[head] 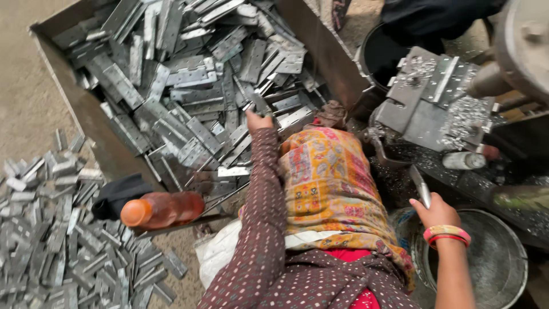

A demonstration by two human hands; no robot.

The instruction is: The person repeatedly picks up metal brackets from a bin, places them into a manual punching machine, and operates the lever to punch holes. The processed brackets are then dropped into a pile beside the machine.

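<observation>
while the left hand is stretched far into the metal bin, its fingers are laid on the heap of grey hinge plates there; whether a plate is pinched or the fingers are merely spread over the pile cannot be told, since the hand is seen from behind. the arm is covered by a dark dotted sleeve, and a yellow patterned cloth is draped over the knee just to its right.

the right hand is seen near and to the right, closed around one narrow metal plate, which is held upright with its upper end tilted to the left. pink and orange bangles are worn at that wrist. the two hands are kept well apart.

just below the right hand a round metal basin is set. farther right, a machine fixture strewn with bright shavings is mounted, with hinge plates laid on top.

at the near left edge of the bin an orange-capped bottle of amber liquid is laid on its side beside a dark cloth. a second heap of loose plates is spread on the floor at the near left.
</observation>
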